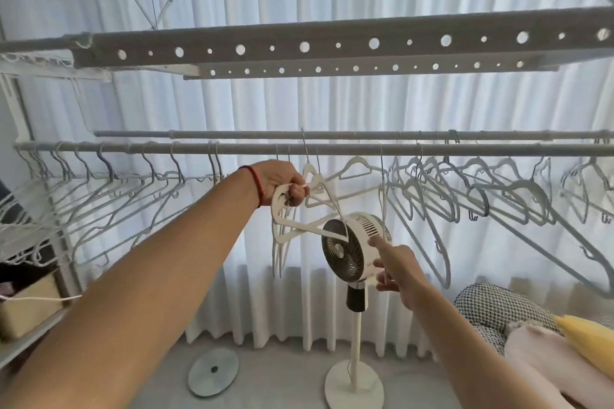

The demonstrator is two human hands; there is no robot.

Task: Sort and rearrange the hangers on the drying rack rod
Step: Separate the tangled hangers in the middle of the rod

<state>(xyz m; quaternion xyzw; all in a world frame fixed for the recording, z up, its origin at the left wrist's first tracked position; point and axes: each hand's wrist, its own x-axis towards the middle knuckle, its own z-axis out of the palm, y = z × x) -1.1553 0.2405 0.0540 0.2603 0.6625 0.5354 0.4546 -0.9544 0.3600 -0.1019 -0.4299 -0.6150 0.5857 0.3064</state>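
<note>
At centre frame, a bunch of white hangers [292, 219] is gripped by the left hand [279, 181], fingers curled tight round them, just below the front rod [332, 149]. Lower right of centre, the right hand [393, 267] is raised with fingers loosely spread, nothing held. More hangers are hung along the rod.

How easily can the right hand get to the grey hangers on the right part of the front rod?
Probably yes. The right hand is open and holds nothing, and the grey hangers hang on the front rod above and right of it, with only open air between.
</note>
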